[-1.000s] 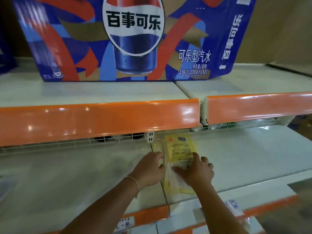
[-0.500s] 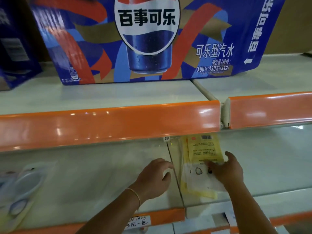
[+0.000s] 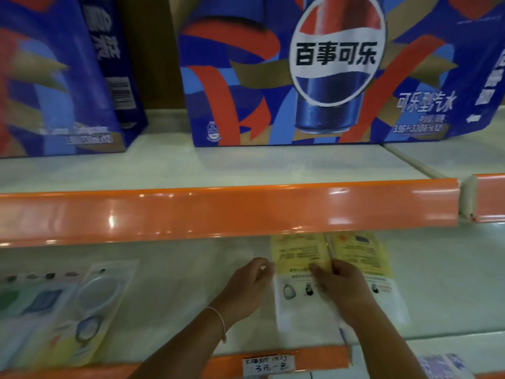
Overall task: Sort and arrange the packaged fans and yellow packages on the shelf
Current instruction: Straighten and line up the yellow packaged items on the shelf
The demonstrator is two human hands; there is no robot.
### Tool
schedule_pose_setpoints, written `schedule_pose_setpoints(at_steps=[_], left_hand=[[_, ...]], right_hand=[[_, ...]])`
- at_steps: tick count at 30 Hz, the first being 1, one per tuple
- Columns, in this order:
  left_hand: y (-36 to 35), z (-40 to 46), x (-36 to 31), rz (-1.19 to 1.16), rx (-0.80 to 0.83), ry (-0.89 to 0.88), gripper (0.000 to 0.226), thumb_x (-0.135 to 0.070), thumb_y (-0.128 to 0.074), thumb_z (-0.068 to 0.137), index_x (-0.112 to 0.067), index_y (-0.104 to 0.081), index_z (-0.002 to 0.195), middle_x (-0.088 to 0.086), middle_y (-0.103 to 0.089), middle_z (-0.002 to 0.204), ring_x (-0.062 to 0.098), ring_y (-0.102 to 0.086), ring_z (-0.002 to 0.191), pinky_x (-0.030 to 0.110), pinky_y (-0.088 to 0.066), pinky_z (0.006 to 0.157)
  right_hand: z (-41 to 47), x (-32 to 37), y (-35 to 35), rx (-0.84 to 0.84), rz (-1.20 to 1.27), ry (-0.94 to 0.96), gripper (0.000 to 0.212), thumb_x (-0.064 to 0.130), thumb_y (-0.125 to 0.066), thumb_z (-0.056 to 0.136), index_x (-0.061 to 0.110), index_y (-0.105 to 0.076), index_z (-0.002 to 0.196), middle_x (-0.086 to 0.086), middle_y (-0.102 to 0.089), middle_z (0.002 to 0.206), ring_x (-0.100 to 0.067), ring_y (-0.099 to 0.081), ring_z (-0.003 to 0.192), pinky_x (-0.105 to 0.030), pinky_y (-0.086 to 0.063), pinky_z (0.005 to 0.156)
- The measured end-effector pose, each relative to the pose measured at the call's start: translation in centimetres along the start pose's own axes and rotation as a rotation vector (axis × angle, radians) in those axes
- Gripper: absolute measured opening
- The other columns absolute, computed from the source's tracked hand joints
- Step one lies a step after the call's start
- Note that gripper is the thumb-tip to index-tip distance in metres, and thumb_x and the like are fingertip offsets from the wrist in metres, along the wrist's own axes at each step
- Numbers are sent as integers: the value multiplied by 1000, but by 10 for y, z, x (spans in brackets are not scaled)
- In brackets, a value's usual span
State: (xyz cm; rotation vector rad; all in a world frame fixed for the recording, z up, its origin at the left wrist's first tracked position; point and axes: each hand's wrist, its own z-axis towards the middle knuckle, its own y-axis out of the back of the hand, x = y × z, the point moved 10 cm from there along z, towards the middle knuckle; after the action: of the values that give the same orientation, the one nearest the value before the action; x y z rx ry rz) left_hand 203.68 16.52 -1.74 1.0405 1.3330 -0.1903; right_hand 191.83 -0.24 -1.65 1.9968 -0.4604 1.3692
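Two yellow packages lie flat side by side on the lower white shelf, printed backs up. The left yellow package has my right hand pressing on its right part with the fingers laid flat. The right yellow package is partly hidden by that hand. My left hand rests at the left package's left edge, fingers loosely curled, holding nothing. Packaged fans in clear plastic lie at the shelf's left end, blurred.
An orange rail of the upper shelf overhangs the packages' far ends. Blue cola cartons stand on the upper shelf. A handwritten price tag sits on the lower orange rail. Another package shows at the bottom right.
The view has shifted left, bringing the packaged fans into sight. A second yellow package now lies beside the first, and my right hand has moved onto the left one.
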Motion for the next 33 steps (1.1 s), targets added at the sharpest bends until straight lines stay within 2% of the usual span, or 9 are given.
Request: schedule_pose_setpoints(at_steps=[5,13,16,19,23,25,27,30,33], left_hand=[[65,-25,60,-147,-235,156,29,-35,-52,97,-6,-55,91,0,-43,66,8,-38,51,18,-31,47],[153,-82,137,-207,-475,298,11,-29,-51,97,-23,-51,106,-7,-50,68,7,-45,52,17,-33,44],[181,-101,157,-382,-537,263,37,-20,-52,97,-35,-45,131,0,-51,61,11,-37,42,24,-33,40],[205,-117,174,-456,-531,252,42,-14,-49,99,-39,-47,133,-4,-57,53,11,-26,40,23,-29,40],[223,-133,191,-400,-517,263,30,-15,-47,101,-28,-64,121,23,-67,104,7,-28,34,20,-33,42],[225,-136,195,-378,-516,266,26,-17,-49,100,-30,-69,109,3,-70,95,4,-41,37,21,-39,46],[225,-137,199,-387,-515,282,25,-21,-50,99,-36,-69,102,-11,-67,83,7,-48,45,22,-44,48],[227,-137,200,-424,-478,274,23,-26,-51,99,-41,-69,99,-21,-63,77,3,-56,58,19,-47,55],[228,-133,201,-519,-409,249,30,-17,-47,100,-32,-72,96,-4,-64,75,7,-53,54,22,-41,54]], right_hand=[[-38,-10,-113,173,60,-80,13,27,-71,85,14,-72,86,-4,-74,76,-21,-66,67,-31,-49,59],[-66,7,-202,203,93,16,11,21,-63,92,14,-71,92,-8,-64,56,-14,-54,47,-26,-44,51],[-78,23,-229,203,90,142,24,6,-54,96,25,-62,110,-11,-64,57,-13,-57,49,-23,-49,52],[-87,32,-260,230,9,278,46,-2,-52,94,37,-53,120,-2,-73,90,-11,-65,64,-21,-53,61],[-90,42,-292,189,-404,555,76,21,-68,84,59,-31,137,12,-40,141,-1,-60,98,-7,-50,71],[-97,49,-310,249,-408,615,64,38,-70,82,46,-42,139,5,-46,142,-6,-65,101,-17,-55,77],[-103,45,-332,398,-276,516,60,33,-79,73,36,-58,129,3,-64,123,-14,-70,99,-34,-57,82],[-108,51,-339,445,-6,459,41,12,-74,75,19,-70,115,7,-68,117,-12,-67,106,-21,-55,78],[-102,59,-322,234,-75,479,21,26,-64,90,22,-72,109,3,-62,129,-12,-59,118,-8,-46,88]])
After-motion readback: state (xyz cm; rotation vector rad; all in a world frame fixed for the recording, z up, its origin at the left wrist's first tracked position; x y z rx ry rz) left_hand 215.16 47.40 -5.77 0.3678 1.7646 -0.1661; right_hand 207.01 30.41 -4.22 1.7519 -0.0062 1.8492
